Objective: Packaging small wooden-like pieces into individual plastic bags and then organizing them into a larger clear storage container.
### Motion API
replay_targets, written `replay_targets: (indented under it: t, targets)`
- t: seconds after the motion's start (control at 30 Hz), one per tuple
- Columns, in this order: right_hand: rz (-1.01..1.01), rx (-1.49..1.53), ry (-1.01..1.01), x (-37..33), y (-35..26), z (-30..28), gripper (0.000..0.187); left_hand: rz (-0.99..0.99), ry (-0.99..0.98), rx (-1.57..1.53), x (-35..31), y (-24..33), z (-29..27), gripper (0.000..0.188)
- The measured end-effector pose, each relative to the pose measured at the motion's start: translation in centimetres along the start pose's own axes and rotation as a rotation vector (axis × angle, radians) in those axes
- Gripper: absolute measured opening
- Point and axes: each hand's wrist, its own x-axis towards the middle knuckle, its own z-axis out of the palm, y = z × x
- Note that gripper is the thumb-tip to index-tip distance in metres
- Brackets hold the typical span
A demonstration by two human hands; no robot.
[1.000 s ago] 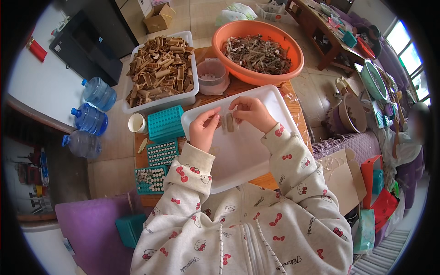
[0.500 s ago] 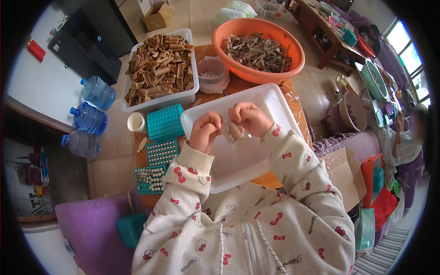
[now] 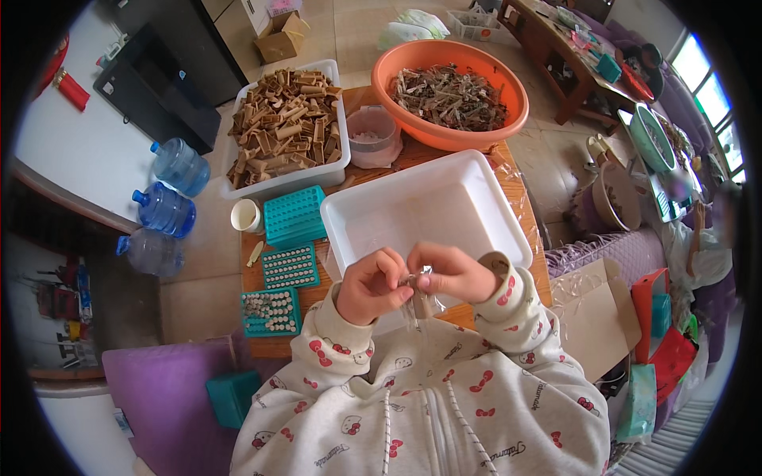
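A small clear plastic bag with a tan cardboard-like piece [image 3: 425,307] inside hangs between my hands, just over the near edge of the white tub [image 3: 432,198]. My left hand [image 3: 373,287] pinches the bag's top from the left, thumb and fingertips together. On the other side my right hand [image 3: 454,274] is closed on the same top edge. Something thin, dark and shiny shows between the fingertips, too small to make out. The cuffs of my printed sleeves come close to the tub's near side.
Left of the tub are teal racks [image 3: 294,216], some holding small round pale-topped pieces, and a paper cup [image 3: 247,216]. Behind stand a tub of folded brown pieces [image 3: 286,127], a clear bucket [image 3: 373,135] and an orange basin [image 3: 516,103] of thin dark strips. Another person [image 3: 702,246] sits far right.
Both hands have come down and nearer to me with the bag, from over the tub's middle to its near edge. The fingers now pinch closer together at its top.
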Motion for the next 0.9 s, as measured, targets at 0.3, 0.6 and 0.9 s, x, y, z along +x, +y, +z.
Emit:
replay_targets:
  t: [0.3,0.6,0.9]
  targets:
    - [-0.157,-0.378,-0.393,-5.0,0.1,0.2,0.034,-0.297,-0.313,-0.062,-3.6,0.3,1.9,0.031]
    - [-0.523,-0.201,1.026,-13.1,-0.1,-14.3,0.025,-0.091,0.295,0.067,-6.5,0.4,-2.2,0.024]
    - [0.324,-0.214,1.359,-21.1,12.6,-24.0,0.022,-0.255,0.644,0.349,-8.0,-4.5,-4.9,0.072]
